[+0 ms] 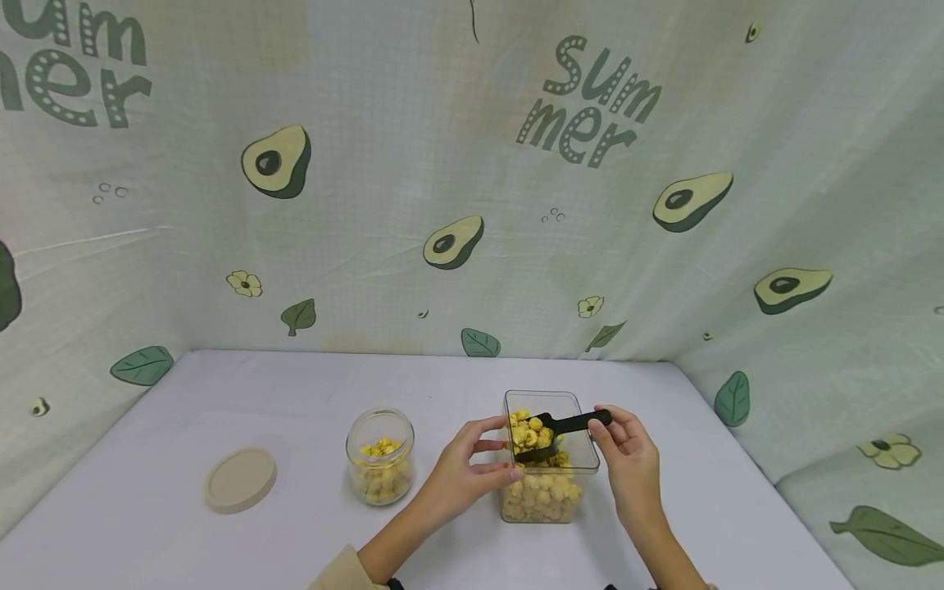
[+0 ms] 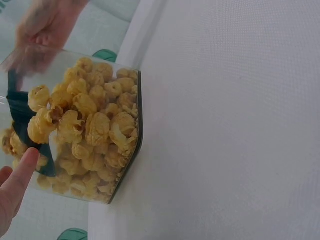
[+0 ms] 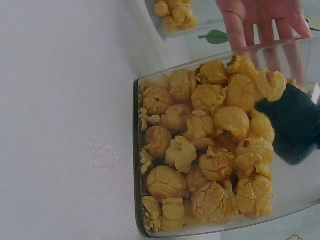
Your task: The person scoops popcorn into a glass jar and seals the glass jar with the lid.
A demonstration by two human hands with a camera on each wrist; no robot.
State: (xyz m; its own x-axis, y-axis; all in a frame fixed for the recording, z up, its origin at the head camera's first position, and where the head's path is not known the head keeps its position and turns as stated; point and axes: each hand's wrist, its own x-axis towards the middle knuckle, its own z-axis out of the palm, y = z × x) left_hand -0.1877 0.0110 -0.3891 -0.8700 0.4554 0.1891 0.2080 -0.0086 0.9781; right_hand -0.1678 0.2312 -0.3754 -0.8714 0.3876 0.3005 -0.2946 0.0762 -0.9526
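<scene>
A clear square container (image 1: 542, 496), partly filled with caramel popcorn (image 3: 215, 155), stands on the table in front of me. My left hand (image 1: 468, 463) rests against its left side, fingers fairly straight along the wall and thumb at the front near the rim. Between thumb and fingers, my right hand (image 1: 630, 455) pinches the handle end of a black scoop (image 1: 571, 423). The scoop's bowl is inside the container, tilted down to the left, with popcorn in and around it. Through the clear wall, the left wrist view shows the dark scoop (image 2: 21, 107) among the pieces.
Left of the container stands a round glass jar (image 1: 380, 459), open at the top and partly filled with popcorn. A round beige lid (image 1: 240, 480) lies farther left on the white table (image 1: 295, 393). A printed cloth (image 1: 369, 164) hangs behind the table and along its sides.
</scene>
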